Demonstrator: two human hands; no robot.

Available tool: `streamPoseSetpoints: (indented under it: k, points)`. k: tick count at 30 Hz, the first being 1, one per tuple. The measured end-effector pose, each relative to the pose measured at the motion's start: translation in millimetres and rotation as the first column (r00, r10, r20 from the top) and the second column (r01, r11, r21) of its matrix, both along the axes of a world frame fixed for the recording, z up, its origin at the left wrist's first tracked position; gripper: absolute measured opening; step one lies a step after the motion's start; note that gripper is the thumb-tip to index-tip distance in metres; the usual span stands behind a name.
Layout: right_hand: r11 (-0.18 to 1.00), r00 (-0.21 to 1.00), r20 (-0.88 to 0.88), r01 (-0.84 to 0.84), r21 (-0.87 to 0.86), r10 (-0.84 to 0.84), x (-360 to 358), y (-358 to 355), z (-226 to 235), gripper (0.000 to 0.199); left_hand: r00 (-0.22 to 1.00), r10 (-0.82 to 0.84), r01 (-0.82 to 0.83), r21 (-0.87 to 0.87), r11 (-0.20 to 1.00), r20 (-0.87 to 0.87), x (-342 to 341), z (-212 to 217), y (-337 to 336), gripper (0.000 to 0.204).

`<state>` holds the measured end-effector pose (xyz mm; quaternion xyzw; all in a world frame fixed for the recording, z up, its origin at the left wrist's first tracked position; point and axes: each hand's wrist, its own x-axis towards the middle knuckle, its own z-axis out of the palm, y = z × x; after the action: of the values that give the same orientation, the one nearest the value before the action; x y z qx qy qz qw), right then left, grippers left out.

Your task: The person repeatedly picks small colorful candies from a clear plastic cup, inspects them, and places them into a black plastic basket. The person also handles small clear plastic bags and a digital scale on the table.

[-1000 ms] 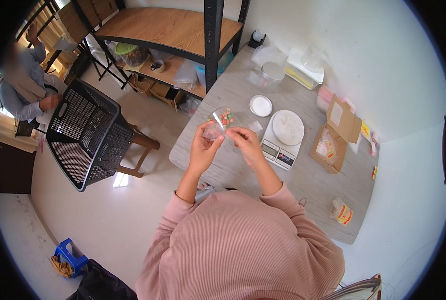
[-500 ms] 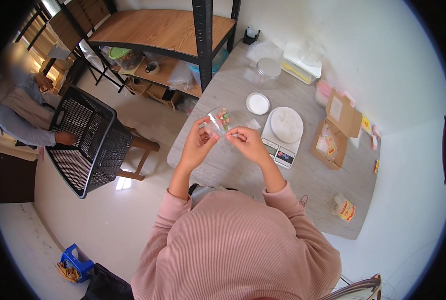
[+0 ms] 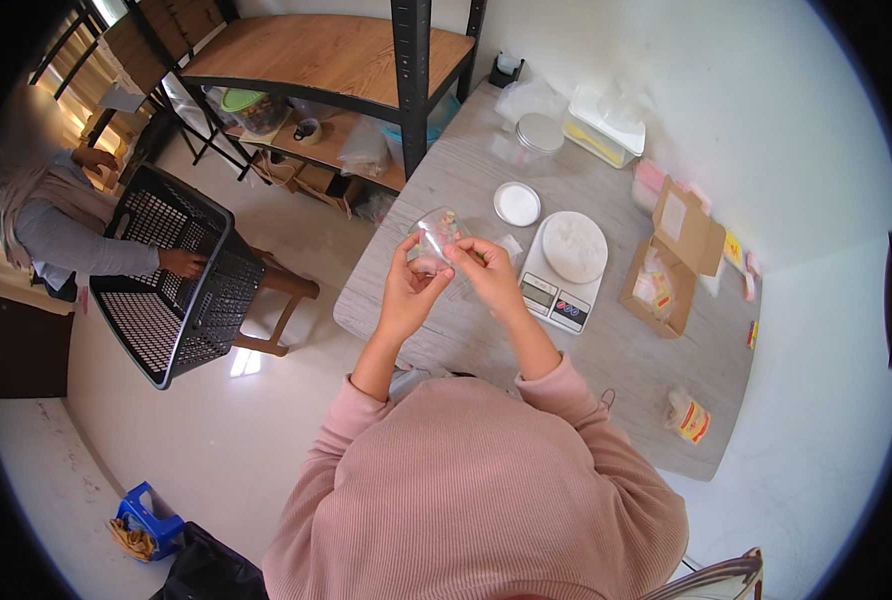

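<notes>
A small clear plastic bag (image 3: 434, 228) with several pink and green pieces inside is held up over the table's left part. My left hand (image 3: 408, 290) is closed on its left side, thumb and fingers pinching the plastic. On the bag's right edge my right hand (image 3: 490, 276) is pinched, fingertips close to the left thumb. Just right of that hand stands a white kitchen scale (image 3: 556, 308) with a round white platform (image 3: 574, 247). A round white lid (image 3: 516, 204) lies beyond the bag, near a clear jar with a silver lid (image 3: 538, 134).
An open cardboard box (image 3: 656, 290) with packets stands right of the scale. A white tub (image 3: 606, 130) is by the wall, and a small yellow-labelled packet (image 3: 691, 420) lies near right. To the left, a person (image 3: 66, 220) reaches into a black crate (image 3: 181, 270) on a stool. Black-framed shelves (image 3: 326, 65) adjoin the table.
My right hand has moved left, closer to my left hand, and the bag has turned between them. The other person's hand has moved right inside the crate.
</notes>
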<state>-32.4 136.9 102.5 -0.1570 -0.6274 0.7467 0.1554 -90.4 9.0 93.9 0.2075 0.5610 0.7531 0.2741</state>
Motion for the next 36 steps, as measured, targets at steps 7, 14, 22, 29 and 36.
streamPoseSetpoints:
  k: [7, 14, 22, 29, 36]
  points:
    - [0.980, 0.981, -0.038, 0.186, -0.074, -0.189, 1, -16, 2, 0.016, 0.998, 0.040, -0.037, 0.059, 0.998, -0.047, 3, -5, 1, 0.067]
    - [0.972, 0.975, -0.061, 0.203, -0.120, -0.212, 4, -27, 3, 0.014, 0.992, 0.122, -0.124, 0.095, 0.988, 0.022, 7, -2, 1, 0.068]
    - [0.984, 0.984, -0.094, 0.142, -0.107, -0.153, 1, -31, -10, 0.014, 0.994, 0.107, -0.106, 0.091, 0.990, -0.004, 6, -2, -7, 0.072]
    - [0.959, 0.974, -0.037, 0.213, -0.186, -0.223, 2, -31, -7, 0.016, 0.976, 0.201, -0.215, 0.208, 0.954, 0.085, 8, -14, -4, 0.070]
    - [0.969, 0.971, -0.007, 0.238, -0.070, -0.239, 5, -25, -2, 0.016, 0.975, 0.182, -0.198, 0.127, 0.972, 0.123, 4, -17, -8, 0.059]
